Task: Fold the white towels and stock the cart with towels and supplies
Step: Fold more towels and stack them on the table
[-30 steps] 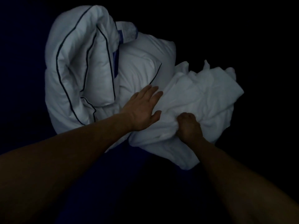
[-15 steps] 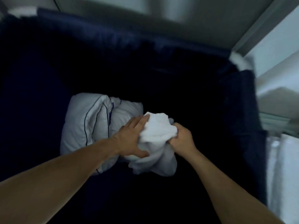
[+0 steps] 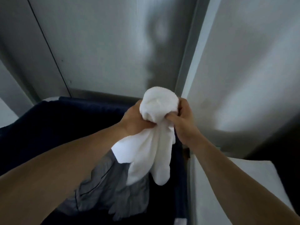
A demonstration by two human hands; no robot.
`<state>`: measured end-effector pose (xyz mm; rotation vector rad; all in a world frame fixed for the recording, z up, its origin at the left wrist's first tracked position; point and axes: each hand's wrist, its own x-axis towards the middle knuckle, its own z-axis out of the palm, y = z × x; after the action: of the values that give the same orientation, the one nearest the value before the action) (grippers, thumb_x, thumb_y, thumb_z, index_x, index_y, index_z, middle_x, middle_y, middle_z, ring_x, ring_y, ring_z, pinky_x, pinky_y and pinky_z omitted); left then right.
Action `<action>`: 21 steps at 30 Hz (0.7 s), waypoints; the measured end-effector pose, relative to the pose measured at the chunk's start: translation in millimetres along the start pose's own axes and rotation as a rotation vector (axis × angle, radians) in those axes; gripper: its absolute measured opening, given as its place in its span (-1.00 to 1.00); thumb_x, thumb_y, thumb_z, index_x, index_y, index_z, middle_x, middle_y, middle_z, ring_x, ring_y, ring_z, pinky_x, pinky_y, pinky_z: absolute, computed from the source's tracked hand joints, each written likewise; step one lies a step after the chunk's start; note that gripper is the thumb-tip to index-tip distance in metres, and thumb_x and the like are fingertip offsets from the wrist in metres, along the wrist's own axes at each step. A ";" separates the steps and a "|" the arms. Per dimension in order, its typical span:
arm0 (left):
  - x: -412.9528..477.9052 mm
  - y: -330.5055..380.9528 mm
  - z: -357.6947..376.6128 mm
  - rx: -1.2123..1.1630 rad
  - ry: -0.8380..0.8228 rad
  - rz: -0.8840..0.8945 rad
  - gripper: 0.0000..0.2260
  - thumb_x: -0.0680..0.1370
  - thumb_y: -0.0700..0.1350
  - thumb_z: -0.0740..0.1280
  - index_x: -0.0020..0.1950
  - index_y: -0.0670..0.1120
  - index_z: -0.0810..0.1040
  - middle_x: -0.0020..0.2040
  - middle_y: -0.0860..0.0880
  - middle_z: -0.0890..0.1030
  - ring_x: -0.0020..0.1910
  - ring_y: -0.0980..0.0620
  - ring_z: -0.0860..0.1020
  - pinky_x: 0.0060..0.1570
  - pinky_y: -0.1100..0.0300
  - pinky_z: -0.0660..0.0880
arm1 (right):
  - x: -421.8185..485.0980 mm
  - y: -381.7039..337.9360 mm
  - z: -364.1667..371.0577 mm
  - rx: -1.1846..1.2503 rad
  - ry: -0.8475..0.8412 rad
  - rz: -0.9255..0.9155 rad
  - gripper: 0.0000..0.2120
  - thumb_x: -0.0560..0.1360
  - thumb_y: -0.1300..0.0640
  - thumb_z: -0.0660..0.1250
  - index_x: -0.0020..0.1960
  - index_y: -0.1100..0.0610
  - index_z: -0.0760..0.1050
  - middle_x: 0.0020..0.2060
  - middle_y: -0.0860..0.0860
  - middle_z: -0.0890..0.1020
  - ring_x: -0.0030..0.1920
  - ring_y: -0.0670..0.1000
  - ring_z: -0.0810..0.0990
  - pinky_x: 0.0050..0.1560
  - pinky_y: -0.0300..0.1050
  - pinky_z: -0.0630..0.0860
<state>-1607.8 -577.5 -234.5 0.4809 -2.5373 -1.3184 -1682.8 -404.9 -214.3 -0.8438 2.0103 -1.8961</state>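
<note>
In the head view, the only one here, both forearms reach forward and meet on a single white towel (image 3: 152,148), held up in the air above a dark blue fabric bin (image 3: 48,124). The left hand (image 3: 134,120) has its fingers curled into the cloth from the left, and the right hand (image 3: 185,124) clamps it from the right. Each hand grips the towel, with a rounded wad bulging up between them. The rest hangs down in loose lobes toward the inside of the bin. Below it in the bin lies pale crumpled linen with dark piping (image 3: 105,184), dim in the shade. The hanging end of the towel overlaps it in the picture, and whether they touch I cannot tell. Behind the bin stands a plain grey wall (image 3: 105,46), and a pale surface (image 3: 253,179) shows at the right edge, too blurred to name. As for progress, the job looks to be at an early stage. This towel is bunched, not flat or squared, so its folding has not begun. No folded pile, cart or supplies appear in view, so stocking seems wholly ahead. What this towel probably needs next is to be shaken open and laid somewhere flat, and no such spot is plainly visible.
</note>
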 end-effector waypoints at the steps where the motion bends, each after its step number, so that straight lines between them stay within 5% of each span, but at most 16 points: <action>1: -1.2 24.7 1.5 -0.034 0.050 0.035 -0.27 0.20 0.09 0.62 0.34 0.09 0.48 0.18 0.16 0.59 0.16 0.13 0.57 0.18 0.12 0.53 | -6.4 -12.9 -19.0 0.021 -0.023 -0.056 -0.43 0.29 0.01 0.47 0.27 -0.08 0.42 0.21 -0.03 0.57 0.21 -0.03 0.57 0.13 0.02 0.60; 3: -6.6 74.7 2.3 -0.118 0.130 0.087 -0.37 0.29 -0.12 0.64 0.31 0.01 0.51 0.11 0.13 0.63 0.08 0.20 0.59 -0.03 0.40 0.53 | -21.7 -39.3 -57.8 0.012 -0.108 -0.113 -0.24 0.30 -0.02 0.53 0.43 -0.10 0.31 0.30 -0.11 0.51 0.28 -0.19 0.52 0.15 -0.21 0.56; 5: -14.4 124.1 2.0 -0.205 0.155 0.137 -0.45 0.33 -0.26 0.58 0.28 -0.07 0.54 0.05 0.10 0.66 0.02 0.21 0.62 -0.15 0.45 0.51 | -35.5 -59.5 -96.7 -0.032 -0.206 -0.107 -0.16 0.29 -0.02 0.56 0.47 -0.15 0.24 0.33 -0.21 0.47 0.26 -0.33 0.48 0.12 -0.35 0.50; 8: -26.1 188.7 3.3 -0.244 0.103 0.239 -0.57 0.36 -0.28 0.55 0.18 -0.04 0.59 0.01 0.05 0.69 0.02 0.12 0.66 0.02 0.17 0.56 | -51.8 -81.2 -151.9 -0.164 -0.257 -0.111 -0.04 0.28 -0.07 0.58 0.55 -0.19 0.14 0.43 -0.22 0.39 0.43 -0.17 0.38 0.39 0.01 0.42; 10: -29.8 222.0 10.9 -0.291 0.056 0.311 -0.58 0.34 -0.24 0.54 0.18 -0.03 0.61 0.07 -0.01 0.70 0.09 0.01 0.66 0.10 0.01 0.57 | -59.4 -95.6 -184.7 -0.199 -0.257 -0.139 0.04 0.28 0.08 0.64 0.57 -0.16 0.10 0.45 -0.18 0.39 0.44 -0.11 0.38 0.42 0.12 0.40; 12: -34.4 253.3 26.3 -0.364 0.000 0.357 -0.57 0.35 -0.24 0.54 0.20 -0.05 0.60 0.10 -0.05 0.69 0.11 -0.04 0.66 0.12 -0.09 0.59 | -66.8 -112.1 -207.1 -0.275 -0.177 -0.171 0.10 0.23 0.22 0.68 0.55 -0.15 0.12 0.42 -0.16 0.41 0.41 -0.11 0.42 0.38 0.12 0.45; 16: -34.3 300.1 68.3 -0.442 -0.107 0.464 -0.64 0.43 -0.35 0.47 0.17 -0.07 0.59 0.04 -0.02 0.70 0.07 0.00 0.67 0.02 0.03 0.64 | -85.6 -136.1 -242.7 -0.357 0.148 -0.155 0.04 0.14 0.14 0.72 0.48 -0.08 0.25 0.21 -0.27 0.50 0.17 -0.33 0.48 0.13 -0.33 0.51; 19: -34.3 320.3 91.3 -0.461 -0.193 0.536 -0.60 0.44 -0.31 0.50 0.25 -0.11 0.57 0.13 -0.08 0.67 0.14 -0.02 0.64 0.09 -0.02 0.61 | -103.1 -138.8 -271.4 -0.402 0.300 -0.116 -0.06 0.15 0.04 0.71 0.43 -0.07 0.35 0.19 -0.21 0.56 0.16 -0.19 0.54 0.13 -0.21 0.51; 21: -34.3 323.0 107.3 -0.414 -0.224 0.575 -0.61 0.44 -0.24 0.54 0.23 -0.05 0.57 0.12 -0.02 0.66 0.12 0.13 0.63 0.09 0.10 0.61 | -113.3 -137.4 -285.9 -0.448 0.382 -0.105 -0.12 0.12 -0.03 0.69 0.38 -0.05 0.41 0.17 -0.18 0.59 0.17 -0.13 0.56 0.15 -0.15 0.52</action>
<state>-1672.0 -310.2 -30.9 -0.4653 -2.2004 -1.6424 -1717.2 -102.8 -69.4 -0.7357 2.7409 -1.7929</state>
